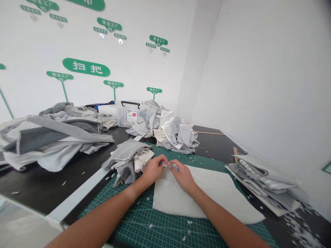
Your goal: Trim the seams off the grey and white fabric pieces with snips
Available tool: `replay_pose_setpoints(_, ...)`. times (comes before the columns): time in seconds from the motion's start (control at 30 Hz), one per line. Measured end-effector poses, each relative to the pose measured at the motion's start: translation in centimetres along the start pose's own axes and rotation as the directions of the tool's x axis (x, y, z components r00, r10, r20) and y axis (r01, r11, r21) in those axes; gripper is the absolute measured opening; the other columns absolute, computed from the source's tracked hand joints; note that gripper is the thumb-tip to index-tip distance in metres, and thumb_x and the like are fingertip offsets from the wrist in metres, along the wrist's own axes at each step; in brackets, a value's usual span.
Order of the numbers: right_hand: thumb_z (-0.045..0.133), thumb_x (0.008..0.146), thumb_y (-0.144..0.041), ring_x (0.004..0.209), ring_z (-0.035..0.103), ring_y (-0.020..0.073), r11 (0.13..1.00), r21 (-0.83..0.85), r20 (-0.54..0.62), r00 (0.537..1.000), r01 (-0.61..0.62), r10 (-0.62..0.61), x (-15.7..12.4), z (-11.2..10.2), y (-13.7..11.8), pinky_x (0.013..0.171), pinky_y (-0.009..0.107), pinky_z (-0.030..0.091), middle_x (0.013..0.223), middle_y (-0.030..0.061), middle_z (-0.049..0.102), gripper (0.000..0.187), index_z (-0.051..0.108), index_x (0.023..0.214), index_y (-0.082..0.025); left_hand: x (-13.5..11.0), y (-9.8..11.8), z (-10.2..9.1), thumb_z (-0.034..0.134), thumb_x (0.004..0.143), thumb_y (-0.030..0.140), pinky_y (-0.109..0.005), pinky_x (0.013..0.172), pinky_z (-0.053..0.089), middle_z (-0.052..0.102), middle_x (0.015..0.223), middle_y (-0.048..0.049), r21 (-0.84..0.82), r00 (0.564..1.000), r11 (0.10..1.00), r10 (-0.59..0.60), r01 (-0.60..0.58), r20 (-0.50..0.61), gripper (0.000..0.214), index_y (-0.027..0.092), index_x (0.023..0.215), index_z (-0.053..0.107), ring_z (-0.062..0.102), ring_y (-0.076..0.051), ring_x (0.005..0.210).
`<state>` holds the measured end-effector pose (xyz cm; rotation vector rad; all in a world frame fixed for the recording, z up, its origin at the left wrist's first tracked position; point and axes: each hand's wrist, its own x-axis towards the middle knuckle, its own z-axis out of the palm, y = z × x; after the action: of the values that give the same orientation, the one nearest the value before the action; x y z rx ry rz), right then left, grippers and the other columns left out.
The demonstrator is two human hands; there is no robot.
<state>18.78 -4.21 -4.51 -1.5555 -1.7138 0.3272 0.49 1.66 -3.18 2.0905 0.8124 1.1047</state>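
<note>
A flat off-white cloth point(214, 189) lies on the green gridded cutting mat point(129, 222). My left hand point(154, 168) and my right hand point(183, 176) meet above the cloth's far left corner, fingertips almost touching. A small whitish scrap point(163, 164) is pinched in my left fingers. In my right fingers is a thin light-blue tool point(176, 167); its kind cannot be made out, since the fingers cover most of it. Just left of my left hand sits a small heap of grey and cream cloths point(126, 153).
A large pile of grey and white cloths point(57, 137) fills the left of the dark table. Behind the mat are folded cloths point(176, 132) and a clear plastic box point(122, 115). Stacked grey cloths point(263, 182) lie at right, beside scattered lint bits point(300, 227) and a wooden strip point(235, 154).
</note>
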Motion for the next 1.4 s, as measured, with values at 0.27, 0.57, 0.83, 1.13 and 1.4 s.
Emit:
replay_pose_setpoints(0.27,0.054,0.096,-0.045,0.088,0.066,0.0224,0.998,0.036,-0.005,0.999,0.044,-0.044,-0.1,-0.2,-0.6,0.078,0.03,0.046,0.099,0.0005,0.073,0.022,0.067,0.104,-0.029,0.3,-0.9,-0.2,0.055,0.082,0.017,-0.026,0.078,0.043,0.07,0.088,-0.0018,-0.021,0.994,0.995,-0.094,0.096,0.057,0.018,0.019,0.093,0.069,0.062,-0.019,0.085)
replay_pose_setpoints(0.57,0.055,0.096,-0.041,0.082,0.065,0.0198,0.993,0.099,-0.001,0.998,0.065,-0.066,0.0,-0.3,-0.6,0.074,0.027,0.045,0.087,-0.0014,0.071,0.021,0.066,0.088,-0.026,0.2,-0.8,0.3,0.057,0.082,0.019,-0.025,0.074,0.042,0.071,0.088,-0.0025,0.003,0.993,0.995,-0.097,0.097,0.067,0.017,0.019,0.094,0.07,0.062,-0.018,0.083)
replay_pose_setpoints(0.83,0.062,0.092,-0.045,0.07,0.061,0.0183,0.991,0.128,-0.066,0.997,0.042,-0.033,-0.3,-0.3,-0.5,0.065,0.026,0.043,0.077,-0.0038,0.066,0.02,0.058,0.092,-0.026,0.0,-0.8,0.1,0.054,0.083,0.02,-0.026,0.076,0.045,0.075,0.09,-0.0032,0.04,0.986,0.999,-0.043,0.037,0.16,0.023,0.019,0.094,0.074,0.064,-0.019,0.085)
replay_pose_setpoints(1.13,0.06,0.093,-0.048,0.085,0.068,0.0219,0.991,0.133,-0.087,0.996,0.029,-0.017,-0.2,-0.2,-0.4,0.073,0.028,0.048,0.088,-0.0002,0.07,0.022,0.061,0.095,-0.026,0.3,-1.4,0.1,0.054,0.082,0.017,-0.025,0.081,0.046,0.074,0.092,-0.0027,0.02,0.989,0.998,-0.069,0.067,0.13,0.021,0.019,0.092,0.073,0.065,-0.019,0.089)
replay_pose_setpoints(1.4,0.057,0.094,-0.045,0.094,0.07,0.0245,0.997,0.076,-0.107,0.994,0.004,0.004,-0.3,-0.1,0.0,0.076,0.03,0.048,0.093,0.0012,0.073,0.019,0.064,0.103,-0.029,0.8,-0.3,-0.1,0.063,0.085,0.042,-0.029,0.088,0.047,0.075,0.101,-0.0058,-0.121,0.981,0.984,-0.113,0.132,0.155,0.03,0.018,0.099,0.075,0.065,-0.022,0.096)
